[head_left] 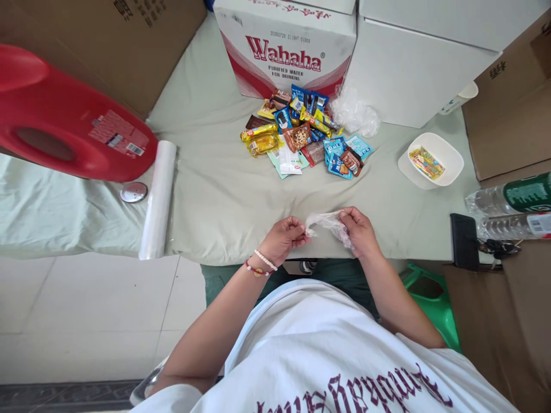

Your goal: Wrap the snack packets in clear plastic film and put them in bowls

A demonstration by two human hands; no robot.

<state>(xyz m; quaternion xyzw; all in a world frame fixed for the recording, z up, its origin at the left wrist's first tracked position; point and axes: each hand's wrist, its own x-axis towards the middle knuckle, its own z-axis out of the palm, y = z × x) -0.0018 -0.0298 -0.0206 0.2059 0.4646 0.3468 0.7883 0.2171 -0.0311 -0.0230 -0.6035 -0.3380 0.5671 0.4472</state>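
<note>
Between my two hands a thin, clear plastic bag [326, 221] is stretched above the table's front edge. My left hand [284, 238], with two bracelets at its wrist, pinches the bag's left end. The other end is gripped by my right hand [358, 230], fingers closed on the crumpled film. Beyond the hands lies a pile of wrapped snacks [298, 137] in blue, yellow, brown and red packets. A crumpled clump of clear plastic [355, 113] rests to the right of the pile.
A Wahaha water carton [286, 71] stands behind the snacks. To the left are a roll of plastic bags [158, 201] and a big red jug [77, 115]. On the right sit a white tub [453, 150] holding a small packet, plastic bottles [491, 201] and a black phone [464, 241].
</note>
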